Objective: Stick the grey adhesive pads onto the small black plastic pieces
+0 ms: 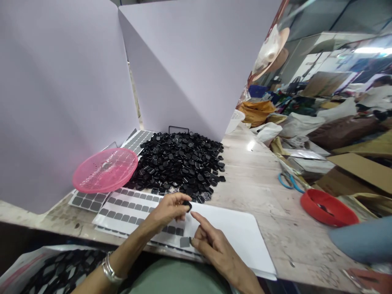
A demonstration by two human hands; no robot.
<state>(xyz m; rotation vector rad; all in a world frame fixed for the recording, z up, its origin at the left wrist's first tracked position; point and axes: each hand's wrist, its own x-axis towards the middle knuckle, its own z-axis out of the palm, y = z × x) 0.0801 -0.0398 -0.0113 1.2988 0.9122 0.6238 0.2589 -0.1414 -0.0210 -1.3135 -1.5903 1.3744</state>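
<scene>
Pinching a small black piece (188,205) betw thumb and fingertips, L hand (170,210) is closed on it, just above the sticker sheet (232,228) and near the sheet's middle. R hand (214,247) lies low on the sheet w/ index stretched toward up-left and the other fingers loosely curled. Its thumb tip touches the right edge of a grey pad (184,242). Can't tell whether it grips the pad or only presses it.

Edges/room: the sheet's near edge lies at the front lip of the table (260,179). Right half of the sheet is bare white, so there's open room there. Behind the hands, the pile of black pieces (180,161) comes right up to the sheet's far edge, which makes that side tight. Pink basket (105,169) sits left of the pile, partly over another sheet and close to the left lilac board (58,94). A second board (196,61) closes the back. To the right is bare tabletop, then scissors (289,180) and a red dish (327,207), both well apart from the hands. Bag of black pieces (58,271) sits below the table edge, lower left.

Pointing: the sheet's long axis goes left-right, dropping slightly toward the right, and the pad rows follow it. Grey pad is approx square, sides parallel w/ the rows. Held piece is too small and too covered by fingers to tell its long axis or facing.
</scene>
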